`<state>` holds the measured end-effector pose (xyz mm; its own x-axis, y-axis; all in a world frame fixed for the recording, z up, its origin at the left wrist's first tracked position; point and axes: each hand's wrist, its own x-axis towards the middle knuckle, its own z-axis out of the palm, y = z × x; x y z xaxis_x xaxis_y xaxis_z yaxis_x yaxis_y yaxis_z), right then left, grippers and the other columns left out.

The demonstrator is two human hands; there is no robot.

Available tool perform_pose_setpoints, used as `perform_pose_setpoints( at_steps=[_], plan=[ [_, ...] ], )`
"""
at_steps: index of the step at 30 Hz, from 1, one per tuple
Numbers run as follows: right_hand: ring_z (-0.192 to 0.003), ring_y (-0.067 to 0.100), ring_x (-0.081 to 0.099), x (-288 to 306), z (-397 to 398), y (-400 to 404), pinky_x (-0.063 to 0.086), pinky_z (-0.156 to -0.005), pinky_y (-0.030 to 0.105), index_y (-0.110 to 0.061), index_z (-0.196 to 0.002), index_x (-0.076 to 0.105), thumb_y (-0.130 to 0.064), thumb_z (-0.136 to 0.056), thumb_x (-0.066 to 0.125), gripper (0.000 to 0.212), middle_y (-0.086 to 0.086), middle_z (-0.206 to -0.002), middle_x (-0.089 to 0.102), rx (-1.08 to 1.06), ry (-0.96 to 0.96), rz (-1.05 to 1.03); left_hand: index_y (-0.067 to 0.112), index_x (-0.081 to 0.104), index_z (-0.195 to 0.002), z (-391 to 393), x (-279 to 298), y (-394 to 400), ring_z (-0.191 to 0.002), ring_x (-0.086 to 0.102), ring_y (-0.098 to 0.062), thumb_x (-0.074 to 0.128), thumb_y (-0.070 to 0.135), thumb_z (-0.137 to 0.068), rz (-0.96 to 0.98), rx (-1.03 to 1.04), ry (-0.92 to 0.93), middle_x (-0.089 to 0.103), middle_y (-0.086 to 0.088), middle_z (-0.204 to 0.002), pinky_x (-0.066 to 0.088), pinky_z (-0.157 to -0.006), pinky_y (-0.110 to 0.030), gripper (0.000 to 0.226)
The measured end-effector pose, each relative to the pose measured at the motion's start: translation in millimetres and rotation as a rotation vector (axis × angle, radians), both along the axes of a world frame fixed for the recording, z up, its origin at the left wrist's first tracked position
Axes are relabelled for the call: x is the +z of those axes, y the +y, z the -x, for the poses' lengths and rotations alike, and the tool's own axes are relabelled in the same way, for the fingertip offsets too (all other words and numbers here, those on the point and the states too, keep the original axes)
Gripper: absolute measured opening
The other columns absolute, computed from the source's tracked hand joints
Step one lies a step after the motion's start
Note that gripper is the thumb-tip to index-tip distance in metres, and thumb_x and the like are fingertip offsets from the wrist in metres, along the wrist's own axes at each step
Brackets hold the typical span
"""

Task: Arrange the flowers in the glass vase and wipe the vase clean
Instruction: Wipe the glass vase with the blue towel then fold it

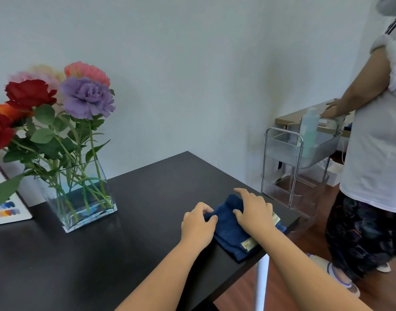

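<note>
The left hand [198,223] has its grip closed in a pinch on the near-left edge of the cloth [231,230], thumb and fingers curled on the fold. The right hand [253,211] has no grip on anything: it lies open and flat, palm pressing the cloth down on the table [102,254], close to the right corner. The cloth looks folded into a pad, which suits wiping glass.

The vase [85,198] stands well apart to the left, flowers [58,104] already in it, stems splayed, some water at the bottom. To do this well, gather the cloth into one hand, steady the vase by its rim with the other, and wipe the flat faces with light strokes so it does not tip.
</note>
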<state>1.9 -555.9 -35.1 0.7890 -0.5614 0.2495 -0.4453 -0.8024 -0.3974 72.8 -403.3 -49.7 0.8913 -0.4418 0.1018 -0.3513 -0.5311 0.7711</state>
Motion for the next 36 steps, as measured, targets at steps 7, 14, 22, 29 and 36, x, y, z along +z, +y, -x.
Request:
perform_pose_setpoints(
  at_steps=[7,14,22,29,36],
  plan=[
    [-0.079,0.005,0.054,10.2,-0.7,22.7,0.045,-0.089,0.039,-0.041,-0.105,0.046,-0.012,-0.082,0.057,0.039,-0.022,-0.093,0.055,0.128,-0.401,-0.217,0.046,0.057,-0.086,-5.0,15.2,22.6,-0.078,0.061,0.004,0.067,0.025,-0.084,0.394,0.027,0.148,0.066,0.020,-0.089,0.049,-0.064,-0.016,0.024],
    [-0.098,-0.004,0.054,30.4,-19.9,74.6,0.043,-0.077,0.011,-0.051,-0.102,0.047,-0.046,-0.078,0.068,0.032,-0.030,-0.103,0.056,0.394,-0.508,-0.476,0.038,0.060,-0.092,-22.1,76.7,62.6,-0.083,0.055,0.014,0.068,0.018,-0.087,0.549,0.133,-0.001,0.063,0.021,-0.097,0.046,-0.070,-0.021,0.022],
    [-0.088,-0.006,0.058,44.3,-76.1,159.8,0.051,-0.069,0.014,-0.052,-0.103,0.045,-0.036,-0.065,0.081,0.055,-0.025,-0.099,0.062,0.447,-0.659,-0.845,0.045,0.059,-0.086,-34.0,111.0,116.0,-0.082,0.061,0.009,0.069,0.014,-0.085,0.441,0.165,-0.267,0.060,0.037,-0.091,0.046,-0.061,-0.012,0.033],
    [-0.080,-0.008,0.059,49.2,-127.3,209.7,0.050,-0.066,0.009,-0.040,-0.113,0.057,-0.010,-0.080,0.075,0.048,-0.013,-0.095,0.065,0.491,-0.682,-0.960,0.036,0.063,-0.083,-54.4,111.7,192.8,-0.085,0.065,0.003,0.068,0.009,-0.086,0.466,0.283,-0.306,0.067,0.022,-0.088,0.048,-0.068,-0.008,0.028],
    [-0.101,-0.013,0.052,53.7,-160.1,236.1,0.041,-0.079,0.001,-0.054,-0.112,0.052,-0.006,-0.087,0.064,0.055,-0.023,-0.111,0.054,0.594,-0.730,-0.710,0.035,0.066,-0.077,-104.4,95.4,288.6,-0.073,0.061,0.004,0.069,0.015,-0.086,0.594,0.588,-0.233,0.068,0.022,-0.080,0.047,-0.068,-0.013,0.022]
  ],
)
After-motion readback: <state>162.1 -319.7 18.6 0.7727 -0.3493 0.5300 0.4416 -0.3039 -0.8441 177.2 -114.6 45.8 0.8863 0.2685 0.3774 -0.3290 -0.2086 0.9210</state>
